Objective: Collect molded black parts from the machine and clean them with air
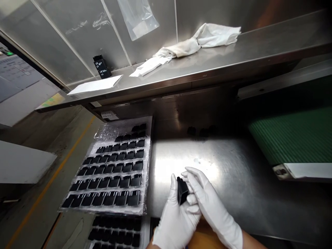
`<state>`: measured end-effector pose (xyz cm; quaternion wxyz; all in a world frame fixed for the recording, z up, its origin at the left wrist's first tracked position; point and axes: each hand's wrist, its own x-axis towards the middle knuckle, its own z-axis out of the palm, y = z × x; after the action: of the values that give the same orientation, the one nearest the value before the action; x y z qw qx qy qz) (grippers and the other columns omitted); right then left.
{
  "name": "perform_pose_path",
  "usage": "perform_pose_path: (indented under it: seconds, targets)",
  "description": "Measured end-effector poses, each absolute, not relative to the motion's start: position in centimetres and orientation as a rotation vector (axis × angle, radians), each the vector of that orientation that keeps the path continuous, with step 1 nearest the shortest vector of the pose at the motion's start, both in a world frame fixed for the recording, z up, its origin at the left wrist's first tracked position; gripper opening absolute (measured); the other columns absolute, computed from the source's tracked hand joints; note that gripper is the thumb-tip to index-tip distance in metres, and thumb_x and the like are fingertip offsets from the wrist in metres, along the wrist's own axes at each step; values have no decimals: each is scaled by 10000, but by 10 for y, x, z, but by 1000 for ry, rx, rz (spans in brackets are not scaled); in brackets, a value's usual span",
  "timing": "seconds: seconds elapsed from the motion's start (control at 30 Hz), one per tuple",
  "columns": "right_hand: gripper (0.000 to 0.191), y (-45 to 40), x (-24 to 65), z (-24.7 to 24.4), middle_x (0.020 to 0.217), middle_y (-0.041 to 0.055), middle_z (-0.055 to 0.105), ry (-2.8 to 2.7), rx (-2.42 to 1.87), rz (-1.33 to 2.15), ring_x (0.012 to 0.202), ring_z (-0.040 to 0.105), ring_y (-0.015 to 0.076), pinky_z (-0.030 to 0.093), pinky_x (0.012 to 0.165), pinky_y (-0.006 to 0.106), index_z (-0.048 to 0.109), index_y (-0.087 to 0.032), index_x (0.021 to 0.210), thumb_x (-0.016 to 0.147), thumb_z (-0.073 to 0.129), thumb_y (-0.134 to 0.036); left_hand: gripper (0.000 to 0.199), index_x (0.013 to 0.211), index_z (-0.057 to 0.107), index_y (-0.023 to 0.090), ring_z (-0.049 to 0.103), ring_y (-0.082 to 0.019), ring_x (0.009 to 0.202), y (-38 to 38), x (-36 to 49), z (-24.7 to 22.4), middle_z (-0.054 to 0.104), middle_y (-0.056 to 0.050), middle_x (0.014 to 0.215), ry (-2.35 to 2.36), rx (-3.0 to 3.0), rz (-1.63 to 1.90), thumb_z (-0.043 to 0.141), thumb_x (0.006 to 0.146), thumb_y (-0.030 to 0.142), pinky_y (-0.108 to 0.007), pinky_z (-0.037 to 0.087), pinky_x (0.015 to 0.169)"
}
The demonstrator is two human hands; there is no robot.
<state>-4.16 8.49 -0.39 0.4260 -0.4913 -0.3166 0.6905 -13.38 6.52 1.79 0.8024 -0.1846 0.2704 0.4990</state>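
Note:
My left hand (pixel 178 221), in a white glove, holds a small black plastic case (pixel 182 191) between its thumb and fingers above the steel table. The case is tilted and looks hollow at one end. My right hand (pixel 211 204), also gloved in white, lies close against its right side with fingers stretched out and slightly bent. Whether its fingertips touch the case is hard to tell. Left of my hands, a clear plastic tray (pixel 143 209) bears rows of similar black cases (pixel 109 198).
A second tray of black parts (pixel 114 237) is below the first. Dark pieces (pixel 191 131) lie at the table's back. A green conveyor belt (pixel 298 135) stands at right. The steel shelf (pixel 178 76) holds white cloths (pixel 218 35), paper (pixel 95 84) and a marked black block (pixel 102 67).

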Motion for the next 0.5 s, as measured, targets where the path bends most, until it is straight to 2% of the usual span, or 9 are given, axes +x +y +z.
perform_pose_path:
  seconds: [0.03, 0.1, 0.13, 0.17, 0.2, 0.23, 0.27, 0.37, 0.5]
  targets:
    - [469, 85, -39, -5, 1019, 66, 640, -838, -1283, 1703, 558, 600, 111, 510, 406, 235, 527, -250, 1253, 857, 566, -499, 432, 1152, 603, 104, 534, -58, 615, 65, -134, 19, 591, -27, 793, 590, -395, 1047, 605, 887, 446, -145, 447, 547]
    - [487, 86, -35, -6, 1198, 82, 593, -1099, -1358, 1521, 879, 652, 191, 602, 699, 347, 574, -276, 1223, 774, 683, -432, 395, 1112, 627, 122, 581, -97, 690, 65, -134, 20, 614, -47, 832, 658, -316, 1027, 599, 888, 446, -188, 493, 630]
    - [450, 85, -33, -6, 1230, 79, 584, -1282, -1337, 1368, 1021, 619, 232, 573, 851, 408, 631, -281, 1159, 731, 728, -380, 366, 1090, 637, 143, 593, -110, 718, 64, -134, 18, 622, -47, 844, 709, -250, 1038, 596, 888, 445, -208, 504, 666]
    - [374, 85, -32, -6, 1203, 72, 602, -1447, -1284, 1231, 1091, 586, 259, 528, 938, 447, 686, -285, 1066, 702, 751, -342, 334, 1056, 645, 163, 594, -114, 719, 63, -134, 16, 623, -38, 835, 762, -185, 1056, 599, 884, 446, -218, 504, 679]
    - [269, 85, -30, -6, 1136, 69, 630, -1550, -1231, 1153, 1086, 584, 268, 510, 954, 464, 720, -283, 968, 704, 750, -329, 307, 1016, 650, 177, 582, -105, 691, 62, -134, 14, 613, -21, 799, 807, -135, 1079, 606, 878, 448, -214, 497, 670]
    - [155, 85, -29, -5, 1043, 68, 651, -1573, -1207, 1138, 1010, 610, 261, 529, 903, 459, 730, -274, 872, 734, 727, -344, 290, 957, 650, 178, 553, -89, 637, 61, -134, 11, 587, -1, 734, 839, -114, 1091, 617, 870, 453, -199, 480, 637]
    - [119, 86, -28, -5, 949, 67, 657, -1528, -1211, 1166, 906, 629, 243, 554, 818, 436, 719, -260, 797, 773, 693, -375, 293, 893, 642, 173, 512, -72, 582, 61, -134, 9, 549, 19, 671, 862, -108, 1092, 626, 861, 464, -182, 456, 596]
    - [252, 88, -22, -7, 772, 40, 626, -1258, -1262, 1267, 691, 601, 186, 541, 630, 346, 660, -235, 741, 834, 616, -465, 356, 764, 591, 156, 432, -53, 529, 63, -134, 12, 496, 38, 610, 1004, 67, 1144, 674, 814, 499, -166, 396, 532]
    - [309, 91, -13, -6, 671, -3, 595, -1112, -1161, 1644, 592, 539, 139, 473, 571, 279, 637, -214, 796, 852, 585, -514, 349, 825, 597, 170, 541, -102, 662, 66, -136, 28, 608, 13, 732, 1334, 596, 1197, 834, 665, 369, -204, 455, 633]
